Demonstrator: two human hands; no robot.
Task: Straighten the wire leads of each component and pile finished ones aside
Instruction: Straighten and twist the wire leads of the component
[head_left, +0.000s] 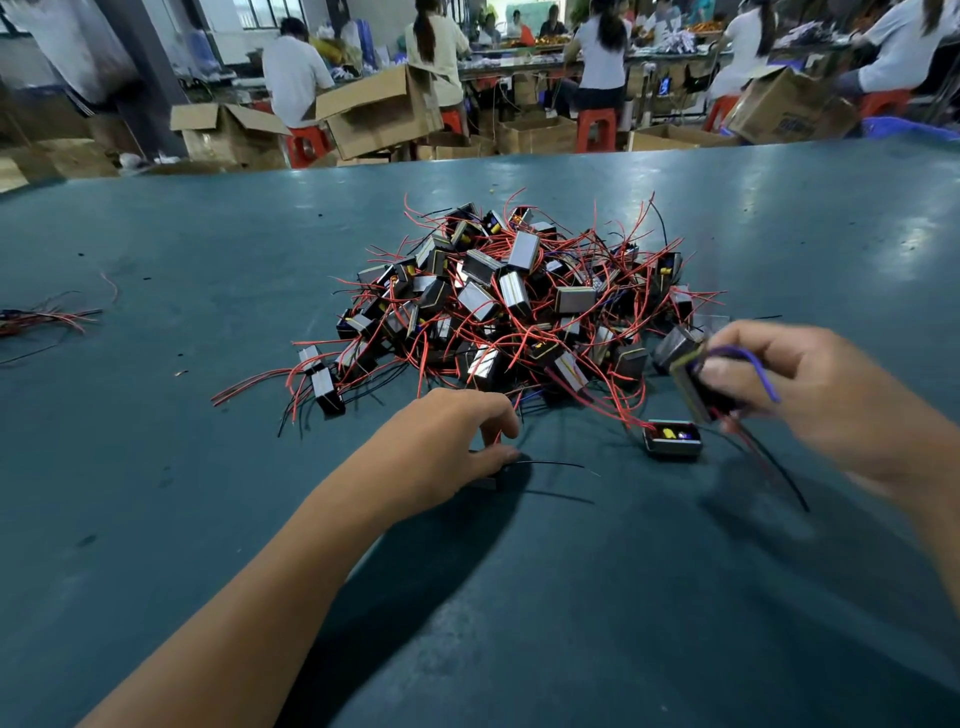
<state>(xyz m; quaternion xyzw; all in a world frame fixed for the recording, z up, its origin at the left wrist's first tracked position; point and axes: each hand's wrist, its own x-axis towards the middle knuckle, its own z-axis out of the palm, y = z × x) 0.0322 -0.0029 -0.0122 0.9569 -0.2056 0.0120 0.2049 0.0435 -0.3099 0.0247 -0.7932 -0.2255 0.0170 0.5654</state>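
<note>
Fingers (727, 371) of the right hand (810, 395) pinch a component (688, 382), leads trailing nearward; left hand (457, 447) fingers curl onto another component (488, 480) on the surface (208, 467), just near the heap (509, 301).

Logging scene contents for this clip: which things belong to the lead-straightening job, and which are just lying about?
Job:
component pile
component in right hand
component under left hand
loose component
wire bundle, far left

Lying about:
cardboard boxes
red stools
</note>
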